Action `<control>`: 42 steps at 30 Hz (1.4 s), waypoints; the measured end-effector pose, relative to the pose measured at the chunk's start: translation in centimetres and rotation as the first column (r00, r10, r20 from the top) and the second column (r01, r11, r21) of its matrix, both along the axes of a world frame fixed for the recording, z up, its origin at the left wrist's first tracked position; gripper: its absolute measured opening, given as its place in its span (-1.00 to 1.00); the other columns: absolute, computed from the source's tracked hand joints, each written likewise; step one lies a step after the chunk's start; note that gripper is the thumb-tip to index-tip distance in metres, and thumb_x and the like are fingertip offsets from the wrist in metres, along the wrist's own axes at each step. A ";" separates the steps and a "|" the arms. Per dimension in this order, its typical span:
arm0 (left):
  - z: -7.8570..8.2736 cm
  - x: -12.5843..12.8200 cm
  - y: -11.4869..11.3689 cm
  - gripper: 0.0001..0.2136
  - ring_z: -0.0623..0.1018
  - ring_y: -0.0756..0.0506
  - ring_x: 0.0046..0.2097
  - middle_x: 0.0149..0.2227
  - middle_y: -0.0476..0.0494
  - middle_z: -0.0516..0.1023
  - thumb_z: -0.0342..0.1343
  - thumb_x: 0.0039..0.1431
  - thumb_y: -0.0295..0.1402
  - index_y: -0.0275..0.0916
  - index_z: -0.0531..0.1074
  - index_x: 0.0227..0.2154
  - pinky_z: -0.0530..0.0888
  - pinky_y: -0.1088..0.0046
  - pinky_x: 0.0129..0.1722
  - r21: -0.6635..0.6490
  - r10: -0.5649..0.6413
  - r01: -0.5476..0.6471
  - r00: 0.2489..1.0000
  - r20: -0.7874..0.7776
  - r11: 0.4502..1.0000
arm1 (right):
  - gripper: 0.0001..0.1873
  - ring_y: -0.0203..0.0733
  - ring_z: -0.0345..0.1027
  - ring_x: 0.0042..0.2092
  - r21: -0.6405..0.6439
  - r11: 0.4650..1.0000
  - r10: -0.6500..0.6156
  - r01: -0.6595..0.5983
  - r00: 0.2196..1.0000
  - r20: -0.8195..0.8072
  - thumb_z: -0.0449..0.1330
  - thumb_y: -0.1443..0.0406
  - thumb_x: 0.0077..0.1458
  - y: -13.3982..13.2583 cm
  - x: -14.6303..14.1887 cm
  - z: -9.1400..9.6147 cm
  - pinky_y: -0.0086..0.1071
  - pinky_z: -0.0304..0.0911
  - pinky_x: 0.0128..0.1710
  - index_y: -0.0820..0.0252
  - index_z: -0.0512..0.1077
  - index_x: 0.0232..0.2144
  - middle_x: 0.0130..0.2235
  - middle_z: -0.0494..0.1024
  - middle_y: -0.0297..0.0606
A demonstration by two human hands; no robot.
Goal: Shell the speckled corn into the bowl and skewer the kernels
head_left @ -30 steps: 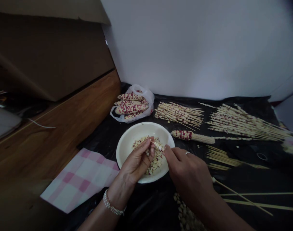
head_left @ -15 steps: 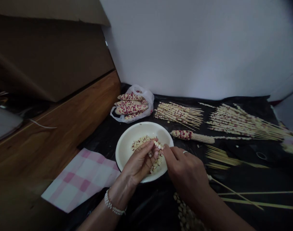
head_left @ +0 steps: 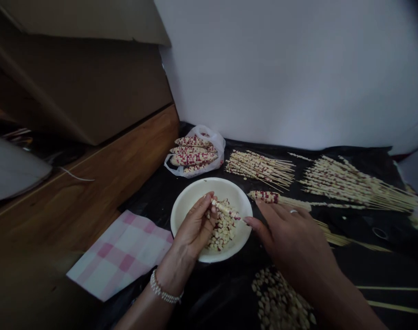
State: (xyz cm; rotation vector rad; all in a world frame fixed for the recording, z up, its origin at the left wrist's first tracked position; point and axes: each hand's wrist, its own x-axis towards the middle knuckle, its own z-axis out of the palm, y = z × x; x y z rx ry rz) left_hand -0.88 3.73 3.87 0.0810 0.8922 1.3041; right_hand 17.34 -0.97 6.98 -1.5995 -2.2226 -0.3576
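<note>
A white bowl of pale and red corn kernels sits on the black sheet in front of me. Over it, my left hand, with a bead bracelet on the wrist, pinches the tip of a thin skewer strung with a few kernels. My right hand, wearing a ring, holds the same skewer at the bowl's right rim, fingers closed round the stick. The rest of the stick is hidden under that hand.
A plastic bag of red-and-white corn cobs lies behind the bowl. Two heaps of filled skewers and one partly stripped cob lie to the right. Loose kernels lie near me, a checked cloth at left, bare sticks at right.
My right hand has slid right, away from my left, so more of the kernel-strung skewer shows between them. The camera view has shifted slightly.
</note>
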 end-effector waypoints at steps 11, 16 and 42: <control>-0.1 -0.3 -0.8 -0.91 0.50 0.11 -0.44 -0.37 -0.10 0.56 0.16 0.11 -0.60 -0.39 0.54 -0.34 0.49 0.71 -0.47 0.028 -0.039 0.038 0.999 0.034 0.999 | -0.57 -0.31 0.39 -0.50 -0.554 0.754 0.012 -0.354 0.850 -0.526 -0.12 0.12 0.29 -4.9 1.7 -2.0 -0.51 0.19 -0.50 0.12 0.41 -0.47 -0.54 0.50 -0.34; -0.6 0.5 -1.4 -0.89 0.49 0.12 -0.48 -0.40 -0.07 0.55 0.18 0.09 -0.60 -0.40 0.54 -0.31 0.50 0.70 -0.46 0.043 -0.084 0.083 0.996 0.018 0.996 | -0.53 -0.29 0.40 -0.49 -0.478 0.842 -0.106 -0.249 0.793 -0.600 -0.15 0.09 0.29 -7.3 0.4 -4.1 -0.54 0.24 -0.48 0.11 0.47 -0.40 -0.53 0.52 -0.28; 1.0 1.3 -1.3 -0.63 0.48 -0.01 -0.44 -0.45 -0.20 0.48 -0.19 0.35 -0.27 -0.33 0.39 -0.46 0.46 0.50 -0.42 0.009 -0.043 0.042 0.992 0.122 0.999 | -0.52 -0.23 0.40 -0.60 -0.277 0.957 -0.072 -0.090 0.848 -0.525 -0.16 0.12 0.29 -8.6 -2.8 -7.6 -0.49 0.28 -0.58 0.05 0.55 -0.25 -0.61 0.51 -0.28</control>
